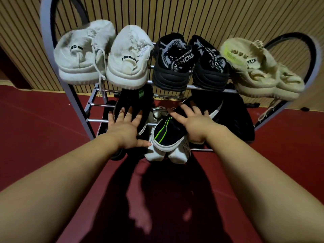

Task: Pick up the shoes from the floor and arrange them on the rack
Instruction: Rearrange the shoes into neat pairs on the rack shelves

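Head view: white sneakers [126, 64] overhang left hand [126, 128], black sneakers [172, 71] overhang right hand [192, 123].

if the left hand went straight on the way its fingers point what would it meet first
Most likely the black shoe on the lower shelf: the left hand, fingers spread, points straight at it. Whether they touch it is unclear.
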Action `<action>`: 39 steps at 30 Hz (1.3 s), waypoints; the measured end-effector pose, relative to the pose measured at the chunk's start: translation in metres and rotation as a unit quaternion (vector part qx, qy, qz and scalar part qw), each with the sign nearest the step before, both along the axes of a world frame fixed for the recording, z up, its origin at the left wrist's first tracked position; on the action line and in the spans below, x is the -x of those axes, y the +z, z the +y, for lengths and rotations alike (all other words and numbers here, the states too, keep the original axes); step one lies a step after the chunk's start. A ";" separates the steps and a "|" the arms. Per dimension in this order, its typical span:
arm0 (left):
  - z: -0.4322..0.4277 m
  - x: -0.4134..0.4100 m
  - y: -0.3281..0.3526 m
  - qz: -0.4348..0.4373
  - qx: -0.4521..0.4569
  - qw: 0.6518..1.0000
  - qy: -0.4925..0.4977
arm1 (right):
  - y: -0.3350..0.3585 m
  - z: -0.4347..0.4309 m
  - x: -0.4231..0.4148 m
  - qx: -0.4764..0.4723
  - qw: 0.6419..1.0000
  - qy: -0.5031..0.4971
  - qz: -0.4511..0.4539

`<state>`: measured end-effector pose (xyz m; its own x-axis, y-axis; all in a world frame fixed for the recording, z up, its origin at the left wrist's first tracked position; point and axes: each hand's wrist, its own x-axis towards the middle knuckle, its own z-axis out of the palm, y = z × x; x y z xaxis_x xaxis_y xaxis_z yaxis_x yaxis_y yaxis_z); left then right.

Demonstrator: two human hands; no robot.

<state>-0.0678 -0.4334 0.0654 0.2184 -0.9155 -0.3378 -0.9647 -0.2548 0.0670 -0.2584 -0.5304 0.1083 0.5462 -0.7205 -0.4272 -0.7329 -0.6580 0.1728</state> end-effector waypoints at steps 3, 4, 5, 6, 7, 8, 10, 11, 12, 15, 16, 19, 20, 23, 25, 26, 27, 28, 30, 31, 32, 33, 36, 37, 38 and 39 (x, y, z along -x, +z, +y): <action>0.000 -0.001 0.000 0.010 -0.007 1.000 0.012 | -0.003 0.002 -0.008 0.004 1.000 0.014 0.005; -0.001 -0.001 0.001 0.014 -0.008 1.000 0.017 | -0.002 0.002 -0.009 0.007 1.000 0.022 -0.003; -0.001 -0.002 0.001 0.020 -0.008 0.999 0.024 | 0.000 0.001 -0.009 0.013 0.999 0.037 -0.009; -0.001 -0.002 0.001 0.025 -0.006 0.999 0.033 | 0.002 -0.001 -0.008 0.020 0.998 0.056 -0.014; -0.003 -0.003 0.000 0.029 -0.002 0.999 0.041 | 0.005 -0.004 -0.007 0.031 0.997 0.074 -0.016; -0.003 -0.004 -0.001 0.030 0.001 0.998 0.048 | 0.008 -0.007 -0.004 0.044 0.995 0.090 -0.019; -0.003 -0.004 -0.002 0.031 0.004 0.998 0.057 | 0.013 -0.016 0.003 0.069 0.992 0.107 -0.026; -0.004 -0.004 -0.002 0.033 0.005 0.998 0.060 | 0.014 -0.020 0.007 0.076 0.991 0.105 -0.029; -0.005 -0.004 -0.002 0.036 0.006 0.997 0.062 | 0.014 -0.023 0.010 0.079 0.992 0.098 -0.032; -0.007 -0.002 0.001 0.044 0.013 0.996 0.072 | 0.010 -0.025 0.017 0.047 0.997 0.062 -0.018; -0.009 0.000 0.002 0.045 0.018 0.996 0.080 | 0.010 -0.026 0.017 0.025 0.999 0.044 -0.015; -0.014 0.003 0.007 0.064 0.028 0.989 0.132 | 0.016 -0.031 0.010 -0.011 0.999 -0.011 -0.036; -0.016 0.003 0.008 0.071 0.031 0.985 0.153 | 0.019 -0.031 0.006 -0.010 0.998 -0.025 -0.052; -0.022 0.002 0.005 0.080 0.040 0.977 0.191 | 0.019 -0.027 -0.005 -0.035 0.985 -0.044 -0.165; -0.024 0.002 0.003 0.075 0.043 0.973 0.213 | 0.014 -0.021 -0.009 -0.041 0.969 -0.038 -0.240; -0.026 0.003 0.002 0.073 0.042 0.971 0.225 | 0.010 -0.020 -0.009 -0.031 0.966 -0.034 -0.253; -0.027 0.004 0.002 0.071 0.041 0.969 0.234 | 0.007 -0.019 -0.008 -0.015 0.966 -0.033 -0.256; -0.029 0.004 0.002 0.071 0.042 0.967 0.241 | 0.004 -0.018 -0.007 -0.001 0.967 -0.034 -0.252; -0.031 0.003 0.002 0.073 0.049 0.964 0.249 | 0.002 -0.015 -0.004 0.016 0.972 -0.034 -0.232; -0.032 0.002 0.002 0.075 0.057 0.963 0.252 | 0.002 -0.013 -0.004 0.021 0.974 -0.031 -0.224; -0.032 0.000 0.002 0.078 0.069 0.961 0.255 | 0.002 -0.012 -0.004 0.026 0.974 -0.027 -0.222; -0.031 -0.003 0.002 0.083 0.082 0.960 0.255 | 0.003 -0.010 -0.004 0.027 0.974 -0.025 -0.223; -0.019 -0.013 0.002 0.100 0.119 0.957 0.244 | 0.004 -0.008 -0.006 0.030 0.971 -0.030 -0.236; -0.013 -0.017 0.002 0.105 0.128 0.958 0.234 | 0.004 -0.008 -0.008 0.030 0.970 -0.032 -0.240; -0.005 -0.022 0.002 0.112 0.138 0.959 0.221 | 0.004 -0.009 -0.010 0.029 0.969 -0.032 -0.244; 0.002 -0.027 0.002 0.120 0.148 0.960 0.205 | 0.004 -0.010 -0.012 0.027 0.967 -0.034 -0.249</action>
